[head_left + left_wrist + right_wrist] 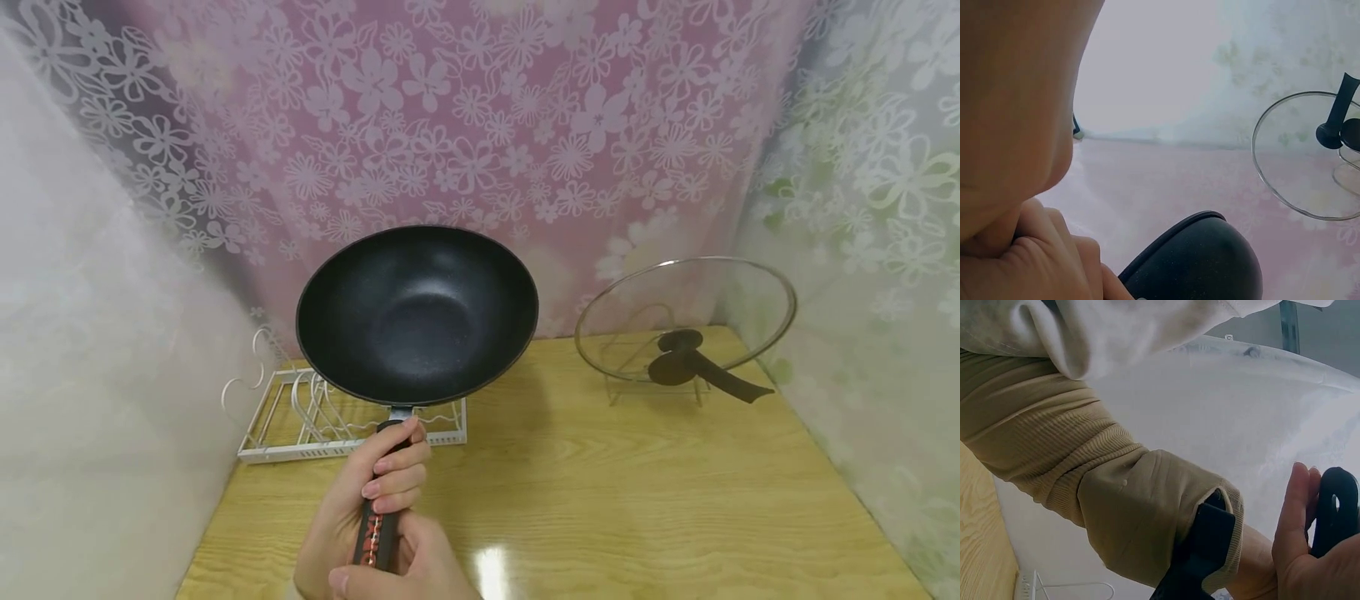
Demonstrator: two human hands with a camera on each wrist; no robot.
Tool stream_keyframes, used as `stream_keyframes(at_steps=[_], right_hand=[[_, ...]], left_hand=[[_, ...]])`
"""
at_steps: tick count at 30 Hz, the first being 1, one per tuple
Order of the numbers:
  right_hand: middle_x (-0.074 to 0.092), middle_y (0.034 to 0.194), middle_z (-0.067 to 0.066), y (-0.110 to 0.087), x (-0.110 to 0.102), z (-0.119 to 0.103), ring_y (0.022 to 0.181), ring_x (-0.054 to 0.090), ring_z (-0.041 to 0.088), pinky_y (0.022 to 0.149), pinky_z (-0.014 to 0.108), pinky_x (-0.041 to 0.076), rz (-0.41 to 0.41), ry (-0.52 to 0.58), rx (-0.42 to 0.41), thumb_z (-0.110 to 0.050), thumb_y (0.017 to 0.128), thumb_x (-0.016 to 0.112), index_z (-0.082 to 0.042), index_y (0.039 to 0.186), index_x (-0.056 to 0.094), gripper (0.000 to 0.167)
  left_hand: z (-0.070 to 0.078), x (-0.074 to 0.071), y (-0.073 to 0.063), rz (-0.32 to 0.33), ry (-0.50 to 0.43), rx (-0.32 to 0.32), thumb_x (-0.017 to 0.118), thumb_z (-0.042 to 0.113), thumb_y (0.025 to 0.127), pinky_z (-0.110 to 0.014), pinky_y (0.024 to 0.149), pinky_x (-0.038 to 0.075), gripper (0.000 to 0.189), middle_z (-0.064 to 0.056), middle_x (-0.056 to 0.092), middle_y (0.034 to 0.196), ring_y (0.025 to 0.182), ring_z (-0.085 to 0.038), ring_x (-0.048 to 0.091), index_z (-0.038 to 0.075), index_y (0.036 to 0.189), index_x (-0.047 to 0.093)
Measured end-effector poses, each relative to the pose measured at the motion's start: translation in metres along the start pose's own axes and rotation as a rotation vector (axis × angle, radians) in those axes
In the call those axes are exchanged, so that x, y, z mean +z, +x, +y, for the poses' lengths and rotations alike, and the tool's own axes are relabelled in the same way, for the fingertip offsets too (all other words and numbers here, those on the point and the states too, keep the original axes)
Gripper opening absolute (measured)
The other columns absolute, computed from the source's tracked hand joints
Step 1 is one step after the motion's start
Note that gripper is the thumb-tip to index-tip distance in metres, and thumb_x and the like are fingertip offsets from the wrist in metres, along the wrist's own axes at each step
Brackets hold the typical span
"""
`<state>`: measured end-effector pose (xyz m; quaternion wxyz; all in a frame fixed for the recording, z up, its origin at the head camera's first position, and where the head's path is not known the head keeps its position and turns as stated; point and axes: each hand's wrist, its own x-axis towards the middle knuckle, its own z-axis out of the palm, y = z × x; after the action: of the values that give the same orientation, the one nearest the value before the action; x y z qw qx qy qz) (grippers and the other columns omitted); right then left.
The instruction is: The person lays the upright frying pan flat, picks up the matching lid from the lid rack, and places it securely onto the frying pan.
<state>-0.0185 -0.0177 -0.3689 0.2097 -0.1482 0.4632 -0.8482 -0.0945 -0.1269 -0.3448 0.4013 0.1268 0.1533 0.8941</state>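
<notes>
- Gripping a black wok [427,321] by its handle [377,537] with the left hand [393,477], curling the fingers round the upper part, just below the metal neck [401,412].
- Grasping the same handle with the right hand [420,562], just below the left hand, laying the thumb across the lower end and hiding most of the other fingers from the head view.
- Pointing the wok's bowl away from both hands, directly beyond the left hand, and turning its dark hollow toward the head camera.
- Showing a red pattern on the handle between the two hands.
- Overlapping, with the wok, part of a white wire rack [322,452] beyond the left hand.
- Facing a glass lid [686,296] beyond and to the right of both hands, well apart from them, with a dark knob [726,382] on its near side.
- Wearing a tan sleeve [1141,506] behind one wrist.
</notes>
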Motion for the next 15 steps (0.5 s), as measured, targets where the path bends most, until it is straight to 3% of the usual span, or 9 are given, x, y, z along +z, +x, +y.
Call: stream_keyframes(at_steps=[5, 8, 11, 15], right_hand=[[0.065, 0.079, -0.007, 0.0015, -0.0034, -0.006, 0.067, 0.059, 0.001, 0.063, 0.014, 0.051, -0.029, -0.035, 0.005, -0.007, 0.084, 0.069, 0.02, 0.1, 0.056, 0.034], [0.065, 0.079, -0.009, 0.0023, -0.0043, -0.0037, 0.068, 0.059, 0.0, 0.063, 0.012, 0.05, -0.061, -0.057, -0.037, -0.007, 0.085, 0.069, 0.025, 0.1, 0.054, 0.039], [0.065, 0.079, -0.009, 0.0028, -0.0057, -0.0009, 0.069, 0.06, -0.001, 0.064, 0.011, 0.05, -0.089, -0.074, -0.072, -0.008, 0.086, 0.069, 0.024, 0.1, 0.056, 0.038], [0.065, 0.077, -0.009, 0.0028, -0.0084, -0.0016, 0.068, 0.06, -0.002, 0.063, 0.011, 0.05, -0.104, -0.087, -0.053, -0.01, 0.087, 0.069, 0.023, 0.1, 0.058, 0.037]], left_hand=[[0.0022, -0.0012, 0.0033, -0.029, -0.023, -0.008, 0.027, 0.018, 0.11, -0.012, 0.043, 0.04, 0.03, 0.009, 0.016, 0.063, 0.044, 0.001, 0.016, 0.008, 0.092, 0.05], [0.0023, -0.0037, 0.0022, -0.067, -0.026, -0.023, 0.027, 0.017, 0.11, -0.011, 0.044, 0.04, 0.03, 0.009, 0.017, 0.064, 0.044, 0.001, 0.018, 0.007, 0.094, 0.05], [0.0022, -0.0057, 0.0014, -0.103, -0.034, -0.036, 0.028, 0.017, 0.11, -0.011, 0.045, 0.04, 0.028, 0.009, 0.017, 0.064, 0.045, 0.001, 0.018, 0.007, 0.096, 0.051], [0.002, -0.0072, 0.0013, -0.112, -0.058, -0.045, 0.029, 0.016, 0.11, -0.012, 0.045, 0.041, 0.026, 0.008, 0.018, 0.064, 0.044, 0.001, 0.018, 0.006, 0.097, 0.05]])
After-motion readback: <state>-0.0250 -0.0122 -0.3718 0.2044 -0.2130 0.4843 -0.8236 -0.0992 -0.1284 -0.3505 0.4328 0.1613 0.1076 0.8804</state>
